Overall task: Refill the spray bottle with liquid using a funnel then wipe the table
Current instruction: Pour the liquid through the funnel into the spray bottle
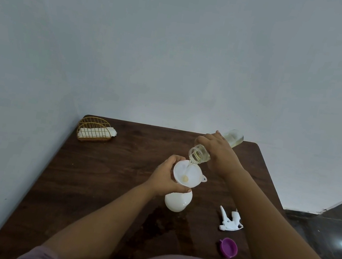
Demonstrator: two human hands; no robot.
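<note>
I see the dark wooden table (pixel 96 180) running from my near edge to the far wall, with its far corners rounded and a wall close along its left side. The left half of the top is bare wood between the near edge and a wire napkin holder (pixel 95 129) in the far-left corner, which holds white napkins (pixel 96 132). To the right the table edge drops to a dark tiled floor (pixel 332 233).

In the middle stands the white spray bottle (pixel 177 201), upright, its top off, with a white funnel (pixel 189 174) seated in its neck. A little yellowish liquid sits at the bottom of the funnel, and a thin stream falls into it from a clear bottle (pixel 213 150) tipped mouth-down just beyond. That clear bottle is still partly full of pale yellow liquid. A wet-looking patch (pixel 164 223) darkens the wood just near the spray bottle.

My left hand (pixel 164 178) is curled around the funnel's rim and the spray bottle's neck, gripping them steady. My right hand (pixel 217 154) is wrapped over the clear bottle's body, holding it tilted, forearm reaching in from the near right.

The white trigger sprayer head (pixel 230 220) lies on its side to the right of the spray bottle, and a purple cap (pixel 229 247) lies nearer me, open side up, close to the right edge.
</note>
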